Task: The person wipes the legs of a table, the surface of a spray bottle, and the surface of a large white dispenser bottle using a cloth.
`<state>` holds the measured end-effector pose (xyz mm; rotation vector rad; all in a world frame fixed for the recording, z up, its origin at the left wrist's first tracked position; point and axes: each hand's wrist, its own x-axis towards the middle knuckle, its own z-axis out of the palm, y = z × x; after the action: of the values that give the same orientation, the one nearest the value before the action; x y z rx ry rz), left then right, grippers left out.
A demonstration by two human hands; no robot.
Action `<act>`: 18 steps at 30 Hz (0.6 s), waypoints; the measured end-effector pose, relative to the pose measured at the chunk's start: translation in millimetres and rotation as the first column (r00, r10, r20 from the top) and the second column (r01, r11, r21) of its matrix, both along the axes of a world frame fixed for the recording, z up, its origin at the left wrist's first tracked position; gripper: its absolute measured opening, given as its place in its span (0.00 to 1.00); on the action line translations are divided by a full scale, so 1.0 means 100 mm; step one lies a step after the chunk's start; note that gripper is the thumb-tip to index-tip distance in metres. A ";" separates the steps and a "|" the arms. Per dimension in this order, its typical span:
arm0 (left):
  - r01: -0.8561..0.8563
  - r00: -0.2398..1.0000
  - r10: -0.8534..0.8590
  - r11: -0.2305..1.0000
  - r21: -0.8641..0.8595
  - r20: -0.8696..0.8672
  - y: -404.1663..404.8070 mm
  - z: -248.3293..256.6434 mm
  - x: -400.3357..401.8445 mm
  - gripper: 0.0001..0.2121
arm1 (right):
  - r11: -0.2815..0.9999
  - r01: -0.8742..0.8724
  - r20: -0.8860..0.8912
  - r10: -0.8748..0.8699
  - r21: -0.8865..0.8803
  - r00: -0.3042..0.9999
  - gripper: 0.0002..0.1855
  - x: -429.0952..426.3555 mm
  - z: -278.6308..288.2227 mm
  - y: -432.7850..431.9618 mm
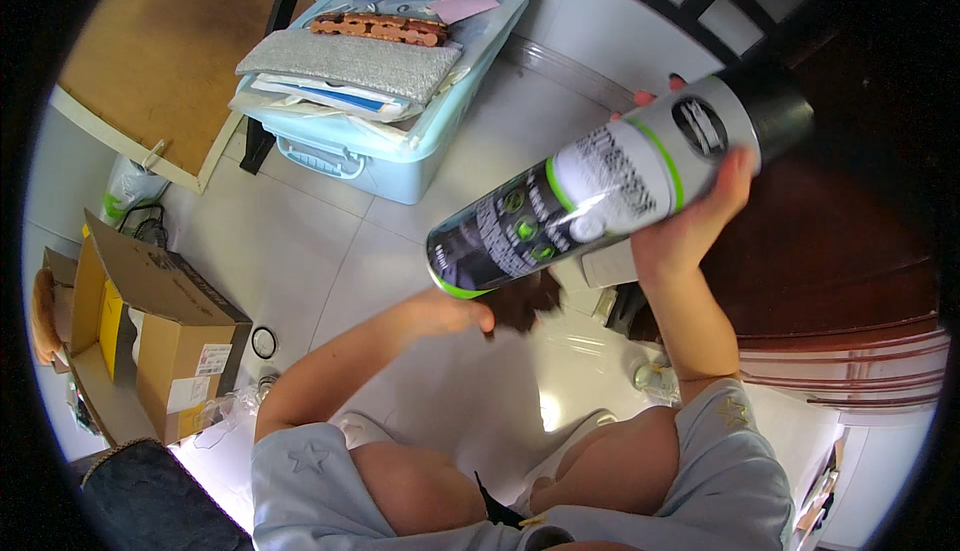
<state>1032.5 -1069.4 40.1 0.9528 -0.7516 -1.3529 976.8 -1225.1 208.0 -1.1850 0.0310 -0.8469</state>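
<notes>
A large spray can with a black cap, silver and black body and green bands lies slantwise across the view, raised above the floor. My right hand grips it near the capped end, the thumb in front and fingertips showing behind. Just below the can's base is my left hand, beside a dark brown object that is blurred and partly behind the can. Whether my left hand holds that brown object cannot be told.
A light blue plastic bin piled with a grey cloth and papers stands ahead. An opened cardboard box sits at the left, near a black ring on the tiles. Dark red wooden furniture is at the right.
</notes>
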 end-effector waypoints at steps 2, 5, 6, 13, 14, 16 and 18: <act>-0.208 0.854 -0.058 0.872 -0.443 -0.516 -0.02 0.17 -0.20 0.38 | 0.996 -0.023 0.065 0.029 -0.087 0.997 0.41 -0.03 0.04 0.09; -0.497 0.827 0.250 0.743 -0.448 -0.504 0.08 0.62 0.12 0.43 | 0.941 0.062 0.189 0.002 -0.332 0.982 0.46 0.01 -0.13 0.05; -0.630 0.720 0.356 0.694 -0.347 -0.596 0.08 0.66 0.19 0.43 | 0.916 0.128 0.249 -0.032 -0.381 0.968 0.48 0.03 -0.19 0.05; -0.930 0.284 0.570 0.360 -0.077 -0.771 0.26 1.04 0.55 0.22 | 0.695 -0.718 0.051 0.717 0.030 0.696 0.37 -0.28 -0.79 0.25; -0.913 0.292 0.573 0.404 -0.046 -0.766 0.27 1.06 0.59 0.22 | 0.666 -0.719 -0.096 0.744 0.198 0.662 0.35 -0.30 -0.80 0.28; -0.879 0.308 0.588 0.476 0.012 -0.748 0.33 1.08 0.68 0.23 | 0.592 -0.562 -0.304 0.795 0.577 0.525 0.33 -0.35 -0.83 0.36; -0.870 0.261 0.616 0.484 0.096 -0.743 0.39 1.18 0.70 0.22 | 0.596 -0.625 -0.365 0.803 0.505 0.471 0.33 -0.34 -0.74 0.38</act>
<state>1102.5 -1030.8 158.1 0.3117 0.1541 -0.5302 942.5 -1186.7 134.5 -0.9666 0.1261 0.3130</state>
